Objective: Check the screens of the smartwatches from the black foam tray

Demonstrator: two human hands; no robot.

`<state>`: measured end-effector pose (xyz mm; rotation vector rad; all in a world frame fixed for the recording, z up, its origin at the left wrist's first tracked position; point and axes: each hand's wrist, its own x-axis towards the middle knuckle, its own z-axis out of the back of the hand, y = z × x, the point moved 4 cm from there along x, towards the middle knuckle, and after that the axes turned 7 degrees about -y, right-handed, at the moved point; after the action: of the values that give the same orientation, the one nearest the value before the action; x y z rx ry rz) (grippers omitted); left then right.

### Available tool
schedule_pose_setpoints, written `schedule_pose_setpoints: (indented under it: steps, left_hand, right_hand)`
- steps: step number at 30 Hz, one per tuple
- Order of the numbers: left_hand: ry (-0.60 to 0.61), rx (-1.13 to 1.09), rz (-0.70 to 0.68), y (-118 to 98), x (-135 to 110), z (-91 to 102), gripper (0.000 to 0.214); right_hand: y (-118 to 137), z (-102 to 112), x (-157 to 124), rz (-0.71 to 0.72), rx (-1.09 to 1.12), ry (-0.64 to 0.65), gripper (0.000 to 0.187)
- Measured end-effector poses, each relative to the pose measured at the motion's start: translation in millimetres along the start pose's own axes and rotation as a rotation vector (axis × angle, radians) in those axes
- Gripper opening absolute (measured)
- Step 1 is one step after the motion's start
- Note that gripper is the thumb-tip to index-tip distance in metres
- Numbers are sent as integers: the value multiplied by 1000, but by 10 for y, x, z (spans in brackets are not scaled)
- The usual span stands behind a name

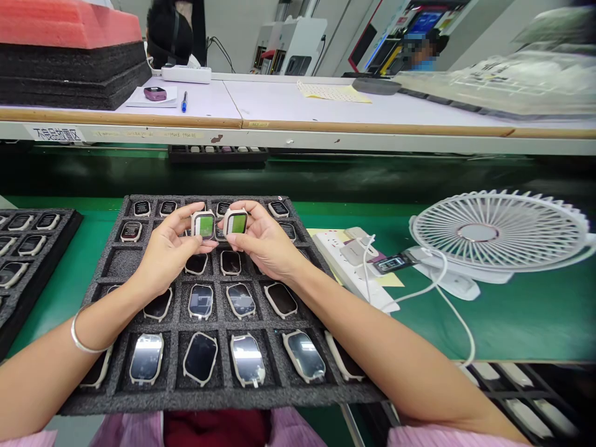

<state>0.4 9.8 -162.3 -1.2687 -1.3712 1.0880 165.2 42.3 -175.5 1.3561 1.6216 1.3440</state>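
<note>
Each hand grips a strapless smartwatch with a pale case, side by side above a black foam tray (pixel 186 400). My left hand (pixel 170 248) pinches one smartwatch (pixel 203 225) between thumb and fingers. Its screen is lit green and white. Just right of it, my right hand (pixel 263 239) holds a second smartwatch (pixel 235 222), whose screen also shows green and white. Below them, the tray's compartments hold several more watch bodies, such as a dark-screened one (pixel 200 358) in the front row. The hands and forearms hide some compartments.
A white fan (pixel 479 233) and a power strip (pixel 347 264) with cables stand at right on the green table (pixel 512 316). Another foam tray (pixel 41 267) of watches lies at left. Above runs a shelf (pixel 270 108) with stacked foam (pixel 69 68). Two people are beyond.
</note>
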Motion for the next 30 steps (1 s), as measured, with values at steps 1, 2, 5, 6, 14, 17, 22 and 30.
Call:
schedule_pose_setpoints:
  steps: [1, 2, 5, 6, 14, 17, 22, 30]
  left_hand:
    - [-3, 7, 8, -6, -3, -3, 52]
    - [-7, 14, 15, -10, -5, -6, 49]
    - [-7, 27, 37, -12, -9, -13, 41]
    - [-3, 27, 44, -10, -9, -14, 38]
    - [11, 38, 27, -18, -15, -4, 29]
    - [8, 55, 31, -18, -16, -7, 32]
    - [-16, 19, 66, -16, -11, 2, 36]
    - [-24, -28, 103, -16, -6, 11, 33]
  right_hand:
    - [5, -3, -3, -1, 1, -1, 48]
    - [10, -4, -5, -2, 2, -6, 46]
    - [10, 3, -4, -15, 7, -30, 42]
    - [6, 7, -2, -22, 12, -38, 41]
    - [18, 5, 0, -32, 26, -79, 37]
    - [27, 10, 1, -29, 32, -90, 38]
    - [12, 25, 28, -43, 67, -88, 41]
    - [13, 24, 1, -83, 58, -72, 44]
